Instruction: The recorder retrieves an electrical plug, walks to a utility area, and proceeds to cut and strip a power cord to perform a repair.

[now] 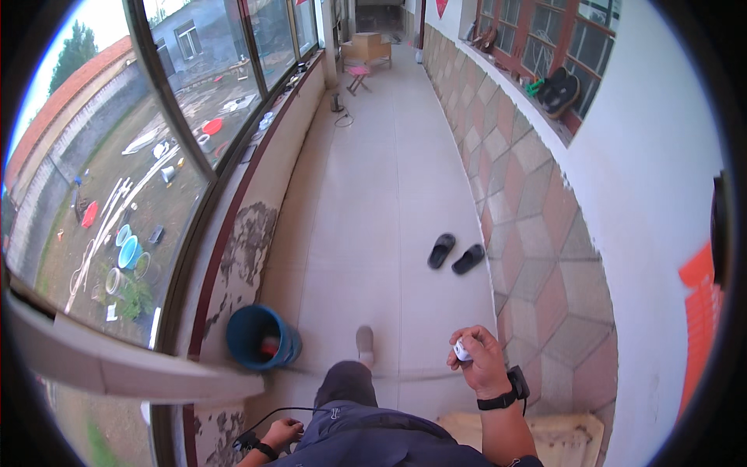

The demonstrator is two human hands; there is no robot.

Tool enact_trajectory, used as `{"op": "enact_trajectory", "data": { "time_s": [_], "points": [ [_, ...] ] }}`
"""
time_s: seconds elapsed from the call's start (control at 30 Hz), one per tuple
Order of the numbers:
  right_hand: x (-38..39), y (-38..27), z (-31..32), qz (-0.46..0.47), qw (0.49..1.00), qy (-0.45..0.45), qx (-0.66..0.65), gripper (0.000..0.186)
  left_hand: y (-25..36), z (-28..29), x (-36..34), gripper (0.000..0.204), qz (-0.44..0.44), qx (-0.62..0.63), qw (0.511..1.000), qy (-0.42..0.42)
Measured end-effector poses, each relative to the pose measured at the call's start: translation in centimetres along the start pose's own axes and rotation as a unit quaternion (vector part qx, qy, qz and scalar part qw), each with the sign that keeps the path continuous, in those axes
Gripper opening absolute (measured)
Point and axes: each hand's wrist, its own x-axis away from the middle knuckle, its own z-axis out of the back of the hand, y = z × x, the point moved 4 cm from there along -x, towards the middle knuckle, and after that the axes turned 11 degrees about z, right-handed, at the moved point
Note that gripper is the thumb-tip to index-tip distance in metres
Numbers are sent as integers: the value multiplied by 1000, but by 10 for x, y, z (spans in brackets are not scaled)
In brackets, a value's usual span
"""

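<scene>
My right hand [480,364] is closed around a small white rounded object [461,349] with dark marks on it. My fingers cover much of it, so its kind does not show. Low at my left side hangs my left hand [285,430], its fingers curled in and nothing showing in them. Both wrists wear black straps, and a thin black cable runs beside the left one. Ahead of that hand stands a blue bucket [294,342] with something reddish inside. One of my feet [365,342], in a greyish shoe, is forward on the floor.
Dark slippers [441,251] lie on the pale tiled floor [354,202] near the right wall. Farther down the corridor are a pink stool [358,71], a cardboard box [366,48] and a corded dark object [336,103]. Windows line the left; black shoes [559,92] sit on the right sill.
</scene>
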Motion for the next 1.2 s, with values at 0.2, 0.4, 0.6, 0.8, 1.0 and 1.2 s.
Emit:
{"op": "enact_trajectory", "data": {
  "time_s": [0.2,0.4,0.6,0.8,1.0,1.2],
  "points": [
    [-180,-16,5,15,998,61,-18,12,265,65,-109,28,-67,38,997,6],
    [-354,-35,10,44,994,99,-3,12,523,142,-171,21,-157,-11,986,50],
    [-560,-30,37,30,995,97,-14,12,691,163,-237,20,-161,-26,981,106],
    [-791,-51,24,-1,997,68,-29,9,769,163,-275,27,-65,26,994,87],
    [-1001,-62,-18,-8,998,-43,-36,14,902,188,-291,31,37,89,991,90],
    [-1190,-45,-18,-4,999,-32,7,14,1086,235,-407,33,12,105,992,73]
  ]
}}
